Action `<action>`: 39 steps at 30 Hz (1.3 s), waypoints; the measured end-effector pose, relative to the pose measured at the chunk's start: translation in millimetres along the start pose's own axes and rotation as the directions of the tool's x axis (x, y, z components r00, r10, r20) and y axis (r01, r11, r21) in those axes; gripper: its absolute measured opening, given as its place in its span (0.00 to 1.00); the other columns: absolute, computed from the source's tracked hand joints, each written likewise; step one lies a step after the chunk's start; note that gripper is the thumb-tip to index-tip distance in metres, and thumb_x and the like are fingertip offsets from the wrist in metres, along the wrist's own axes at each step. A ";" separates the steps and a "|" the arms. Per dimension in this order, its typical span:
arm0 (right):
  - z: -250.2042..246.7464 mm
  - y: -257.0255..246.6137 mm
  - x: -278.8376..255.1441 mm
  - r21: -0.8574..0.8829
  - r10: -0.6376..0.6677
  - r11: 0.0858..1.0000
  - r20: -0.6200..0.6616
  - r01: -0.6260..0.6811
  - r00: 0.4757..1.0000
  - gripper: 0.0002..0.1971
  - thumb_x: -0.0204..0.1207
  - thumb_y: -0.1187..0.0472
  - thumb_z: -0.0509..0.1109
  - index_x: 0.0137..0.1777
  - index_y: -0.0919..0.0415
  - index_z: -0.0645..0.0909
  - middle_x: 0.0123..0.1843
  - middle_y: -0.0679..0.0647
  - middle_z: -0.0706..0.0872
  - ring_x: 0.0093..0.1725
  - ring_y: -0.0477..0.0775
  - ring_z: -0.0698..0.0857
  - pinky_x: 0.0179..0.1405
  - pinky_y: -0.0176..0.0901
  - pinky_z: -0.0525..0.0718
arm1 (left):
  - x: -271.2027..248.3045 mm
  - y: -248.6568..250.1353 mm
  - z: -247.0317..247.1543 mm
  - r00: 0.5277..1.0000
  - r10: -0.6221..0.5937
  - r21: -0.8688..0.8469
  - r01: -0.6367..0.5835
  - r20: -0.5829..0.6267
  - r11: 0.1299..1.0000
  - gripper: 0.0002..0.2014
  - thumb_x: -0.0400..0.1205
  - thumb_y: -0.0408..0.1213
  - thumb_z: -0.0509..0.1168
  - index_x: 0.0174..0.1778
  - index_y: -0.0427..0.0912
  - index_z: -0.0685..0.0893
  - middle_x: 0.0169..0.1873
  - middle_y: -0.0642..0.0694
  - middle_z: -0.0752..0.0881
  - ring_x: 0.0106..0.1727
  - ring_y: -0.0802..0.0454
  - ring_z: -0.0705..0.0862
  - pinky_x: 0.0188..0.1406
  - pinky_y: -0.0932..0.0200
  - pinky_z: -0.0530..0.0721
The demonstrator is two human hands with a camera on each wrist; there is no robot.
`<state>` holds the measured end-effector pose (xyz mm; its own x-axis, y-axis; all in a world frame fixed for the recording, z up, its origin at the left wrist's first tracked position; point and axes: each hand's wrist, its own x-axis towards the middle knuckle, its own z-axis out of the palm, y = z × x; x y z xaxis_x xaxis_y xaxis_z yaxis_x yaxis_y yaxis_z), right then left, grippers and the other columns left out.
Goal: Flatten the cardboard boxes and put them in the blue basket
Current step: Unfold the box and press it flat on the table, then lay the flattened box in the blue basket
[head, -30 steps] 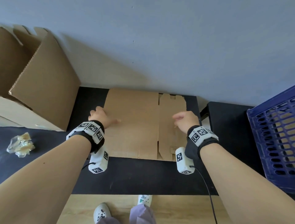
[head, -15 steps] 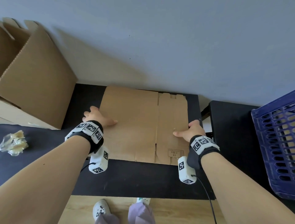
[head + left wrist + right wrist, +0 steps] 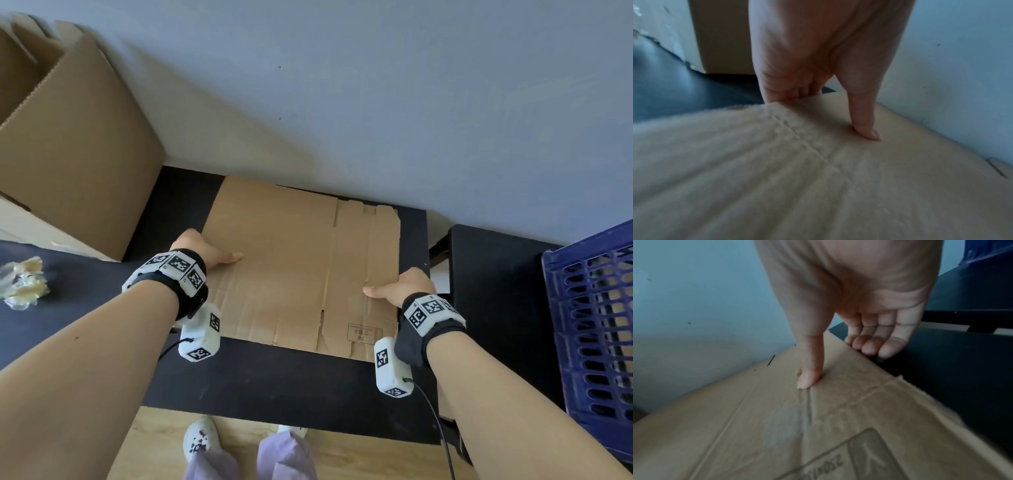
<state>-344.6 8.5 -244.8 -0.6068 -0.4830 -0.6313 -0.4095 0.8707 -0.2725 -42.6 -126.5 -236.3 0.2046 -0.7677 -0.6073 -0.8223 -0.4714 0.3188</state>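
Note:
A flattened cardboard box [image 3: 301,267] lies on the black table [image 3: 274,383] against the wall. My left hand [image 3: 202,251] grips its left edge, thumb [image 3: 865,126] on top and fingers curled under the edge. My right hand [image 3: 399,286] grips the right edge the same way, thumb [image 3: 809,374] pressed on the cardboard [image 3: 818,426] and fingers [image 3: 875,344] curled beside and under the edge. The blue basket [image 3: 592,335] stands at the far right and holds cardboard.
A large upright cardboard box [image 3: 68,144] with open flaps stands at the back left. A crumpled wad of clear tape [image 3: 22,286] lies on the table's left part. A second black table [image 3: 496,294] carries the basket. The wall is close behind.
My right hand moved from above the sheet to its right edge and took hold of it. The left hand kept its hold on the left edge. The sheet shifted slightly.

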 end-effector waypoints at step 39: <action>-221.3 167.7 -285.1 0.462 -0.066 0.541 -0.810 0.703 0.583 0.22 0.64 0.61 0.77 0.60 0.59 0.82 0.51 0.49 0.87 0.49 0.53 0.86 0.43 0.40 0.78 | -374.9 53.8 -35.9 0.612 0.496 -0.636 -0.758 -0.616 0.144 0.30 0.71 0.48 0.74 0.67 0.46 0.74 0.49 0.58 0.81 0.52 0.57 0.82 0.58 0.59 0.81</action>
<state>-391.0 271.7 50.2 -0.8786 -0.4142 0.2378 -0.3331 0.1746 -0.9266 -144.5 120.4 34.6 0.0450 -0.9710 0.2348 0.0643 0.2374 0.9693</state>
